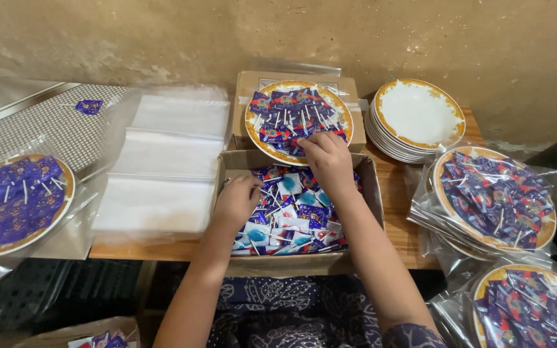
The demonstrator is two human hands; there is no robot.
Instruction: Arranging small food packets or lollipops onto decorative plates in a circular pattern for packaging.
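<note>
My left hand (236,201) reaches into an open cardboard box (372,193) full of wrapped lollipops (294,219) in blue and white wrappers, its fingers closed around some of them. Over the near rim of a gold-rimmed plate (344,109), my right hand (327,161) places wrapped lollipops (291,113) onto the pile. That plate rests on a closed cardboard box (246,87) behind the open one.
A stack of empty gold-rimmed plates (417,116) stands at the back right. Bagged filled plates (494,196) pile at the right, one more (14,203) at the left. Clear plastic bags (166,161) lie left of the box. A lone lollipop (89,106) lies on the patterned surface.
</note>
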